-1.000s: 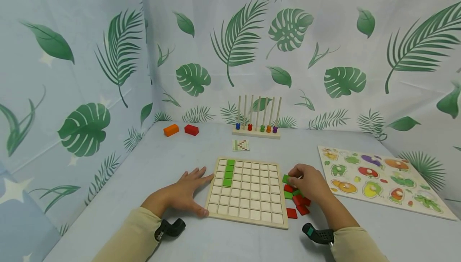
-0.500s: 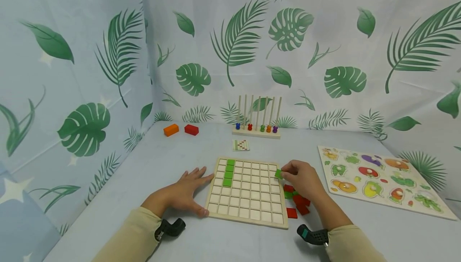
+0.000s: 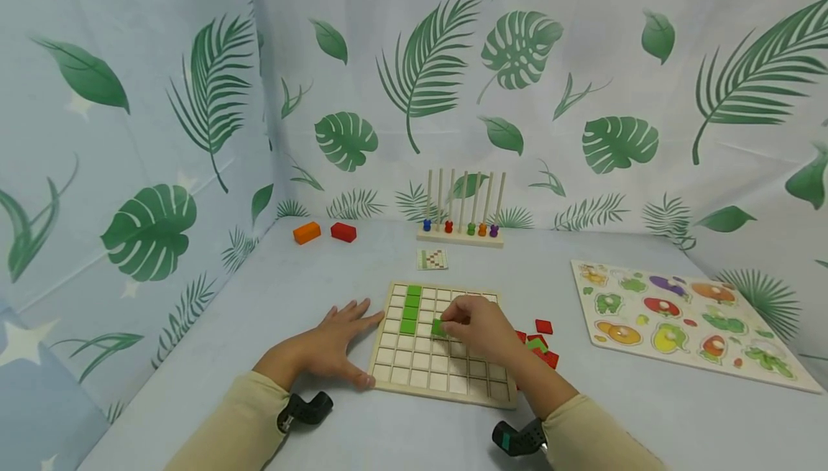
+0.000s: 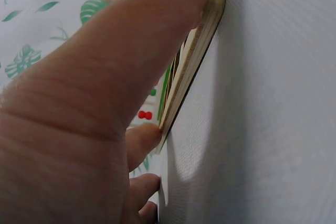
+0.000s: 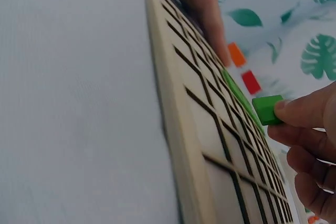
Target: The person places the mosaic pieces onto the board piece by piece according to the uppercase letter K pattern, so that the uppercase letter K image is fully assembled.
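Carrying the green tile (image 3: 438,326) in a pinch, the right hand (image 3: 475,327) has crossed from the board's (image 3: 446,377) right edge to just right of the green column (image 3: 410,310); the left hand (image 3: 330,345) lies flat, fingers spread, steadying its left edge.

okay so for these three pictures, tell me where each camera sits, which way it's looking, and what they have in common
Head: worn on the head, looking forward and down at the grid board; both forearms, left hand and right hand show.
Left wrist: low beside the left hand, facing along the board's edge; thumb and fingers fill it.
Right wrist: low over the board, facing the right hand's fingertips pinching a green tile.
Shared: the board in all three; the green tile in head and right wrist.
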A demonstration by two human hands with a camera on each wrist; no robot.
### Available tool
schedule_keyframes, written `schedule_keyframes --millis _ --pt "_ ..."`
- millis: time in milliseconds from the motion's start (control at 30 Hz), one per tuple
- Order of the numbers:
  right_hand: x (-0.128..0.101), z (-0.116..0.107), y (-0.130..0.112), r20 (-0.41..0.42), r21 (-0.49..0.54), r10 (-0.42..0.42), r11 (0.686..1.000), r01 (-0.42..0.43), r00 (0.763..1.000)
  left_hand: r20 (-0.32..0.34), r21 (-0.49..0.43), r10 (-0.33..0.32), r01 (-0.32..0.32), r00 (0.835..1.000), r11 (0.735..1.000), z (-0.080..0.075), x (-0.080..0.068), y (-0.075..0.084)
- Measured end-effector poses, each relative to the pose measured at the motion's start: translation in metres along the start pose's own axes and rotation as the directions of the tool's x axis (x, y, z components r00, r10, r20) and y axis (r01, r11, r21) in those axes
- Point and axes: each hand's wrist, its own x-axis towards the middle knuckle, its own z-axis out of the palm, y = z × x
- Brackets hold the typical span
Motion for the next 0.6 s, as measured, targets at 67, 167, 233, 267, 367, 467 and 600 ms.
schedule_keyframes --millis 67,167,233,267,367,467,600 --pt "0.002 0.009 -0.007 0.022 0.006 -0.019 1.000 0.019 1.000 -0.001 -0.001 -0.001 0.001 1.000 1.000 0.000 0.000 0.001" --pt "0.005 0.020 -0.015 0.049 0.009 -0.056 0.998 0.055 0.997 -0.002 -0.005 0.000 0.000 1.000 1.000 -0.001 -0.001 0.002" --pt "0.007 0.026 -0.018 0.063 0.004 -0.075 0.997 0.075 0.995 -0.001 -0.007 0.003 -0.003 1.000 1.000 -0.001 -0.001 0.002" --pt "0.008 0.028 -0.020 0.068 -0.005 -0.086 0.996 0.086 0.994 0.000 -0.009 0.004 -0.004 1.000 1.000 -0.002 -0.001 0.002" --pt "0.009 0.035 -0.023 0.077 -0.033 -0.099 0.994 0.102 0.992 0.002 -0.008 0.008 -0.008 1.000 1.000 -0.001 0.000 0.001" --pt "0.009 0.041 -0.024 0.070 -0.060 -0.108 0.992 0.113 0.992 0.003 -0.006 0.009 -0.009 1.000 1.000 -0.001 0.000 -0.001" --pt "0.008 0.045 -0.026 0.067 -0.089 -0.116 0.989 0.122 0.991 0.004 -0.005 0.005 -0.005 1.000 1.000 -0.001 0.000 -0.002"
